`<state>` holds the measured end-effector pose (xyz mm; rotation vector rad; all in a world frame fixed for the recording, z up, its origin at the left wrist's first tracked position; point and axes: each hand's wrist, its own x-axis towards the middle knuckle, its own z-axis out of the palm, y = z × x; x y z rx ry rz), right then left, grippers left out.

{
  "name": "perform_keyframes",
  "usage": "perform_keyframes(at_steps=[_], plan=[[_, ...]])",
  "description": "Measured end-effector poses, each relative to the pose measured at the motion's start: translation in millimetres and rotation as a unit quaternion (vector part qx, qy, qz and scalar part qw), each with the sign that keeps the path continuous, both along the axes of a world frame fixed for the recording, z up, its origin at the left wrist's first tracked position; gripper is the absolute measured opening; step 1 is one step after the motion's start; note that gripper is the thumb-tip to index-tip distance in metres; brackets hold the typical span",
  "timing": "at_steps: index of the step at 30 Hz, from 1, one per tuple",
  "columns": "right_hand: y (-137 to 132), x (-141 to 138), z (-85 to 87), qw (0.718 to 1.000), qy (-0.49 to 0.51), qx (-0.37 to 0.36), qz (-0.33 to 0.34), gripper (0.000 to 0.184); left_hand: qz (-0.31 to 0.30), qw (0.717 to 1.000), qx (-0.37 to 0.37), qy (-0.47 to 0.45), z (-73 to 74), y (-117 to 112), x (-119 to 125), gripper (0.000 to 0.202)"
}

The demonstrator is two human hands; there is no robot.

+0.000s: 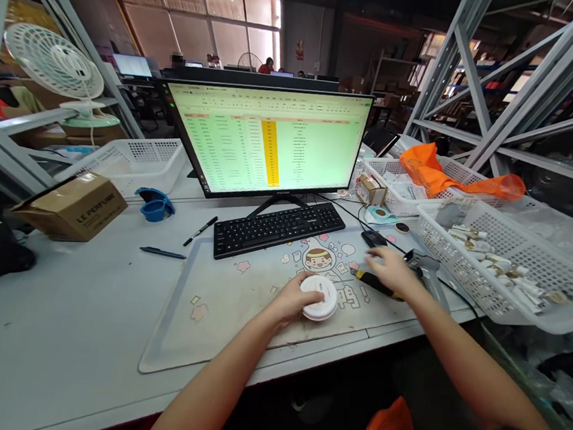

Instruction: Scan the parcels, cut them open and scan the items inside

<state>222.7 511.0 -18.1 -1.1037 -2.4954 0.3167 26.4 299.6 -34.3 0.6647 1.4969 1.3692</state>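
Observation:
My left hand (290,300) grips a round white container (318,298) with a flat lid, thumb on top and fingers round its side, just over the desk mat (227,317). To the right, my right hand (389,269) is over the mat, smeared by motion, so its grip is unclear. Under and beside it lies a black-and-yellow handled tool (373,282), partly covered by the hand. A small black device (374,239) sits just beyond the fingertips.
A black keyboard (280,229) lies before the monitor (272,143). Pens (163,252), a blue tape dispenser-like object (155,206) and a cardboard box (74,206) are on the left. White baskets (492,266) stand at the right, one holding small white-and-gold pieces (503,264).

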Motion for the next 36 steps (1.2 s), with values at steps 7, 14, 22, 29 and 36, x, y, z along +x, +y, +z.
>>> perform_keyframes(at_steps=[7,14,22,29,36], plan=[[-8.6,-182.2,-16.1,0.994,-0.002,0.034,0.105,0.041,-0.009,0.998,0.027,0.048,-2.6,-1.9,0.1,0.064],[2.0,-185.0,-14.6,0.995,0.055,-0.024,0.080,0.040,0.131,0.986,0.078,0.070,-6.7,8.1,-11.0,0.063],[-78.1,-51.9,-29.6,0.972,0.149,-0.119,0.136,0.054,0.095,0.984,0.128,0.086,-7.4,2.5,7.1,0.070],[-48.5,-101.0,-20.2,0.989,0.081,-0.103,0.074,0.043,0.108,0.973,0.121,0.164,-3.5,-10.3,30.0,0.065],[-15.6,-166.6,-1.3,0.989,0.054,-0.050,0.126,0.044,0.251,0.954,0.087,0.140,-14.6,-108.6,51.9,0.071]])
